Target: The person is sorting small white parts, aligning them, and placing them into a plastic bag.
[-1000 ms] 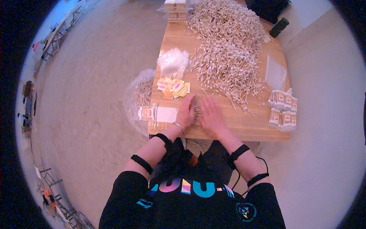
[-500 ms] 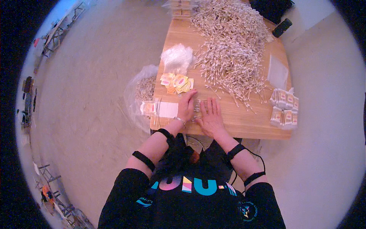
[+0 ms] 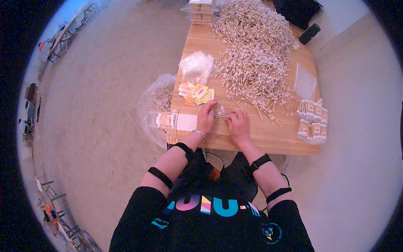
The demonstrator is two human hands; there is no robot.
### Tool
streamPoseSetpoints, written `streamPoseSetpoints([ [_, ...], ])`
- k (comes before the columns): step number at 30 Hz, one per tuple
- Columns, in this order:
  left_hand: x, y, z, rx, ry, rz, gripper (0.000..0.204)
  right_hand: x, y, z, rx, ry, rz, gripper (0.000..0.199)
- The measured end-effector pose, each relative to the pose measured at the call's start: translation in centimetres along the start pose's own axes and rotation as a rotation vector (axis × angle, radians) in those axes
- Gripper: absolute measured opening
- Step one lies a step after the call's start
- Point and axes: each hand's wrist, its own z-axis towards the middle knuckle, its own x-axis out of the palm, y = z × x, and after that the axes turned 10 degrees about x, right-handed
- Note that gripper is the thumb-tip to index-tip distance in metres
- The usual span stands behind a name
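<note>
A small row of white-tipped cotton swabs (image 3: 222,111) lies on the table between my hands. My left hand (image 3: 205,118) stands on its side along the left ends of the swabs, fingers stretched out and holding nothing. On the other side, my right hand (image 3: 238,126) has its fingers bent and drawn together at the right ends of the swabs; its fingertips are partly hidden. Left of my left hand lies a blank white card (image 3: 187,122). Beside it, at the table's left edge, is a filled clear packet of swabs (image 3: 166,120). Printed yellow-orange cards (image 3: 196,92) lie just beyond my left hand.
A large heap of loose cotton swabs (image 3: 256,54) covers the far middle of the wooden table (image 3: 268,140). Clear plastic bags (image 3: 197,67) lie behind the cards. Filled packets (image 3: 311,119) are stacked at the right edge. A clear sack of swabs (image 3: 157,101) stands left of the table.
My right hand has gone from lying flat over the swabs to bent fingers at their right ends, uncovering the row. My left hand has stayed in nearly the same place.
</note>
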Motion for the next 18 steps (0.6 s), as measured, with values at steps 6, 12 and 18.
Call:
streamPoseSetpoints([
  [6, -0.1, 0.1, -0.2, 0.004, -0.007, 0.006, 0.031, -0.5, 0.3, 0.5, 0.039, -0.02, 0.013, 0.018],
  [12, -0.1, 0.2, -0.1, 0.044, 0.007, -0.002, 0.031, -0.2, -0.4, 0.4, -0.024, 0.042, -0.062, 0.017],
  [18, -0.3, 0.1, -0.2, 0.068, 0.023, 0.025, 0.032, 0.4, 0.4, 0.2, 0.085, -0.025, -0.007, 0.01],
])
